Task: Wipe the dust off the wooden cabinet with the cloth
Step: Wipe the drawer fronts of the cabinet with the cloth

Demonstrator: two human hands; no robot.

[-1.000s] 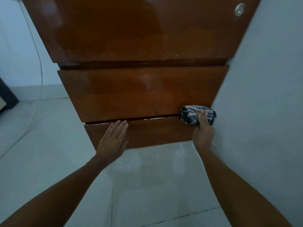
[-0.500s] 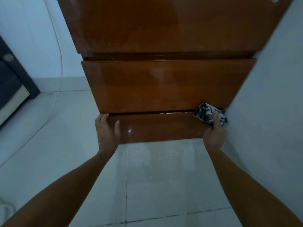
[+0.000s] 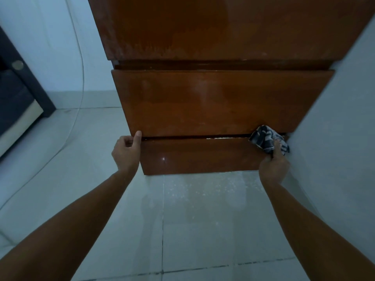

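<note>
The wooden cabinet [image 3: 203, 102] fills the upper middle of the head view, with a wide drawer front above a low bottom panel [image 3: 198, 155]. My right hand [image 3: 274, 165] grips a bunched dark-and-white patterned cloth [image 3: 262, 136] and presses it into the gap between drawer and bottom panel, at the far right end by the wall. My left hand [image 3: 125, 151] is at the left edge of the bottom panel with its fingers curled round that edge. Its thumb points up and touches the drawer's lower left corner. Pale dust shows in the gap left of the cloth.
A white wall [image 3: 334, 138] closes in tight on the cabinet's right side. Dark furniture [image 3: 18, 94] stands at the far left, with a thin cable [image 3: 82, 63] hanging along the back wall. Pale floor tiles [image 3: 203, 220] with dust specks lie under my arms.
My left hand slid from flat on the bottom panel to its left edge and curled there. The cloth stayed at the right end of the gap, and the view shifted so the cabinet sits further right.
</note>
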